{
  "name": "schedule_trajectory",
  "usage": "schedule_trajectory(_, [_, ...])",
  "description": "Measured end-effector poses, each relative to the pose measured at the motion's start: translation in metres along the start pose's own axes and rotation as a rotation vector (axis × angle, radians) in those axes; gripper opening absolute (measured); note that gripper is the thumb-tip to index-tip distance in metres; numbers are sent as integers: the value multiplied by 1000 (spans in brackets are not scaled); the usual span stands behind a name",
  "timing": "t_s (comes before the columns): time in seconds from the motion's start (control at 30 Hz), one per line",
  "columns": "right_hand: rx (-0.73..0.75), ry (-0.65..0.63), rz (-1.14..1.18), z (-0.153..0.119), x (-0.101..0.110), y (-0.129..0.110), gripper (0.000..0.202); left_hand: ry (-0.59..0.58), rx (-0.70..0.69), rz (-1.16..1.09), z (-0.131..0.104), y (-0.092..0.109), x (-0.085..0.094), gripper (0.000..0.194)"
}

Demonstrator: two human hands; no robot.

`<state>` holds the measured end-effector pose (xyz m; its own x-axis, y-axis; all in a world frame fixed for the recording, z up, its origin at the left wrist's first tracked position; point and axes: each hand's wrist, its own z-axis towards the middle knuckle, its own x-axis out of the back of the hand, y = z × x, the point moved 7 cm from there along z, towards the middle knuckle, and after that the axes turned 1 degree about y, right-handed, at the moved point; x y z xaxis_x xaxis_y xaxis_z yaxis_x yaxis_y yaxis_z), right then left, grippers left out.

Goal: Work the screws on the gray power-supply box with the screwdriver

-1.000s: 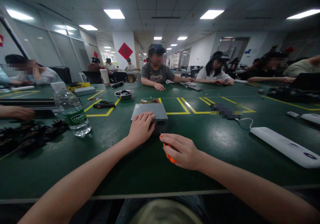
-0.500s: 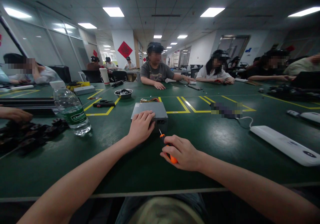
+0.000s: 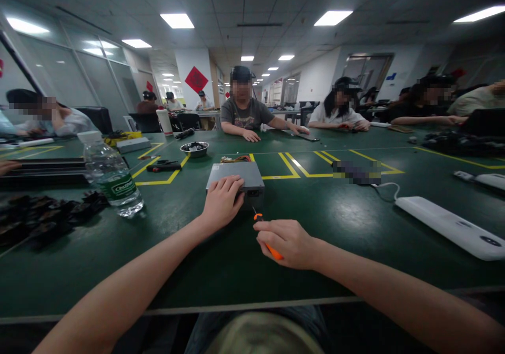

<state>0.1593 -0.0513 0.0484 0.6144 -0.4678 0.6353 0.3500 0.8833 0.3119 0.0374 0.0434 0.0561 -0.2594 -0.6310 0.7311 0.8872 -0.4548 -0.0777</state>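
A grey metal box (image 3: 235, 172) with a socket on its near side and coloured wires behind it rests on the green table. Across its top and near edge lies my left hand (image 3: 224, 200), fingers bent over the box and its thumb at the near side. An orange and black screwdriver (image 3: 274, 251) is gripped in my right hand (image 3: 286, 242), just right of the left one. The thin shaft points up and away, its tip close to the lower near side of the box; whether it touches cannot be made out.
Left of the box stand a water bottle (image 3: 114, 178) and a heap of black parts (image 3: 43, 214). A metal bowl (image 3: 194, 149) and a black-red tool (image 3: 163, 165) are beyond. A white power bank-like device (image 3: 450, 226) lies right. A person (image 3: 246, 114) sits opposite.
My right hand has shifted slightly around the screwdriver, whose tip sits a little lower. At the left, another person's hand has drawn back from the black parts. The person opposite has moved a hand.
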Motion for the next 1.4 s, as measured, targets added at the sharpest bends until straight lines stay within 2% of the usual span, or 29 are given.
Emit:
schedule_trajectory(0.17, [18, 117, 20, -6, 21, 5, 10, -10, -8, 3, 0, 0, -1, 29])
schedule_trajectory(0.33, [16, 161, -12, -14, 34, 12, 10, -9, -6, 1, 0, 0, -1, 29])
schedule_trajectory(0.83, [0, 132, -17, -11, 29, 13, 9, -14, -8, -9, 0, 0, 0, 29])
schedule_trajectory(1.07, [4, 63, -32, -8, 21, 7, 6, -6, -8, -8, 0, 0, 0, 29])
schedule_trajectory(1.27, [-35, 75, -4, -6, 25, 11, 17, -6, -10, -15, 0, 0, 0, 30])
schedule_trajectory(1.4, [-93, 170, -83, -9, 32, 14, 14, -10, -14, -16, -1, -1, 0, 30])
